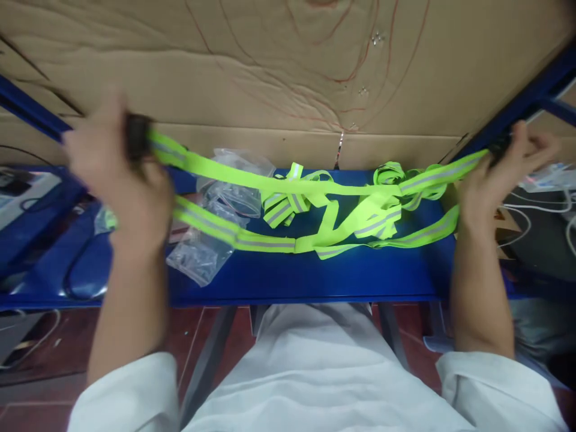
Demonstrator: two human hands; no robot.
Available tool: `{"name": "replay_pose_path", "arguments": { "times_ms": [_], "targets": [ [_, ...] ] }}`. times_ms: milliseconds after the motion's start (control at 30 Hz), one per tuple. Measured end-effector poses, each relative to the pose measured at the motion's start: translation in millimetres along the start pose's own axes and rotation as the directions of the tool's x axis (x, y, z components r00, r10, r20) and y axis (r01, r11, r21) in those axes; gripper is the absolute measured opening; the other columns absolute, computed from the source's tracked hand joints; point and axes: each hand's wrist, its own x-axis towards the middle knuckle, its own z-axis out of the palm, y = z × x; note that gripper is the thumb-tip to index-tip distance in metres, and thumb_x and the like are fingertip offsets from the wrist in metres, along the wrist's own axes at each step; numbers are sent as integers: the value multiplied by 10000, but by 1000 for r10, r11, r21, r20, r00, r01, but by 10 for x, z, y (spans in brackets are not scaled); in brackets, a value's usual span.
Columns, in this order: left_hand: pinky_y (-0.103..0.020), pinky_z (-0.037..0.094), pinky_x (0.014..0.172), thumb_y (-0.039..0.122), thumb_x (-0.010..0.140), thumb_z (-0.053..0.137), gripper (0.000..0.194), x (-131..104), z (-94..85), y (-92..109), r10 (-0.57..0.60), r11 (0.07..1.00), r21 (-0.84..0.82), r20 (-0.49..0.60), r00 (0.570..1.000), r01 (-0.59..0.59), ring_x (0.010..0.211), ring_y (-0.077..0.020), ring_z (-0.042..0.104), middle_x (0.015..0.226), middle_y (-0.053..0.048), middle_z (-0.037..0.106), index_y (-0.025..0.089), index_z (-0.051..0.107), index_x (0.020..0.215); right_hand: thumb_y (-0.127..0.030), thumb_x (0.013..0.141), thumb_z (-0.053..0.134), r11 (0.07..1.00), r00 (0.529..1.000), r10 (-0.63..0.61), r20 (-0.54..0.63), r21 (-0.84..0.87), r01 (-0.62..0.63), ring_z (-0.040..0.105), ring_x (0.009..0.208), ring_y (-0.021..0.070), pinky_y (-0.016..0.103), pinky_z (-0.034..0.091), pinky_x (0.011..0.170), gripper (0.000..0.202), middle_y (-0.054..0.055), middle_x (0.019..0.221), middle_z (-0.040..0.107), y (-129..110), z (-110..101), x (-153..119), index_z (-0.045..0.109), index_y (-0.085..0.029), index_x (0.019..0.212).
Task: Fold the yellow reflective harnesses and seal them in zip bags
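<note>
A neon yellow-green strap (265, 181) with grey reflective stripes stretches across the view in two sagging lengths. At the left, my left hand (121, 168), blurred, is closed round its black buckle end (137, 137). My right hand (499, 168) holds the other black end (499, 147) at the right, some of its fingers raised. Between my hands, more strap hangs down to the blue table. Bundled neon straps (285, 201) lie behind it, with another bundle (389, 174) farther right.
Clear plastic bags (193, 258) lie on the left part of the blue table (315, 279). A large cardboard sheet (270, 78) stands behind. Blue frame posts (31, 108) rise at both sides. White cables (526, 207) are at the far right.
</note>
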Motion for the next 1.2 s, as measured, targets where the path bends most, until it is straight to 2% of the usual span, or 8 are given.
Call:
{"name": "replay_pose_path", "arguments": {
  "times_ms": [100, 167, 333, 600, 767, 933, 1067, 1200],
  "targets": [
    [-550, 407, 1239, 248, 1052, 344, 626, 50, 229, 698, 197, 980, 18, 50, 979, -198, 1484, -345, 446, 1629, -97, 503, 227, 371, 1677, -91, 855, 570, 960, 955, -226, 191, -123, 252, 436, 1442, 333, 538, 319, 1244, 759, 274, 1463, 464, -635, 237, -165, 467, -121, 1606],
    [-569, 491, 1141, 239, 1040, 363, 657, 77, 393, 1122, 316, 947, 1, 178, 932, -321, 1414, -398, 509, 1600, -178, 494, 234, 325, 1696, -135, 907, 515, 946, 928, -243, 282, -143, 291, 395, 1476, 355, 570, 352, 1205, 713, 282, 1549, 434, -1093, 430, -238, 440, -132, 1615],
    [-507, 524, 1089, 166, 1002, 465, 713, 132, 621, 1733, 291, 949, -164, 132, 947, -269, 1372, -415, 569, 1600, -200, 463, 251, 321, 1695, -168, 1023, 353, 949, 895, -230, 382, -116, 293, 414, 1484, 355, 603, 379, 1199, 625, 211, 1624, 387, -1966, 798, -198, 369, -198, 1646],
    [-430, 468, 1140, 293, 1056, 523, 619, 144, 732, 1723, 262, 803, -533, -82, 962, -265, 1429, -385, 518, 1572, -159, 492, 236, 400, 1660, -254, 1103, 233, 963, 906, -264, 332, 29, 269, 409, 1503, 391, 686, 368, 1191, 576, 193, 1627, 353, -2308, 1010, -198, 303, -262, 1675],
    [-519, 438, 1192, 189, 1038, 448, 670, 128, 721, 1756, 290, 833, -478, -52, 956, -279, 1419, -415, 507, 1562, -212, 454, 198, 322, 1696, -234, 1081, 242, 967, 901, -252, 353, 68, 244, 375, 1533, 413, 711, 343, 1205, 617, 205, 1650, 328, -2354, 981, -256, 251, -250, 1698],
    [-529, 354, 1274, 319, 1041, 531, 656, 189, 788, 1695, 363, 684, -642, -110, 925, -345, 1475, -409, 461, 1545, -191, 451, 219, 371, 1670, -235, 1017, 394, 942, 851, -336, 404, 140, 306, 328, 1559, 412, 670, 305, 1261, 691, 227, 1654, 323, -2373, 992, -250, 248, -172, 1690],
    [-586, 285, 1313, 522, 942, 724, 923, 277, 735, 1543, 581, 550, -670, -122, 805, -499, 1522, -425, 403, 1615, -196, 383, 243, 281, 1702, -278, 989, 505, 906, 833, -418, 362, 230, 355, 343, 1554, 384, 647, 307, 1282, 707, 196, 1615, 389, -2252, 962, -89, 309, -205, 1665],
    [-588, 153, 1368, 716, 702, 905, 1252, 375, 558, 1439, 699, 357, -748, -183, 692, -559, 1640, -439, 219, 1725, -166, 307, 300, 264, 1694, -345, 982, 584, 897, 900, -367, 236, 346, 275, 465, 1481, 338, 610, 380, 1267, 617, 151, 1527, 502, -2136, 843, 114, 425, -267, 1573]
  ]
}}
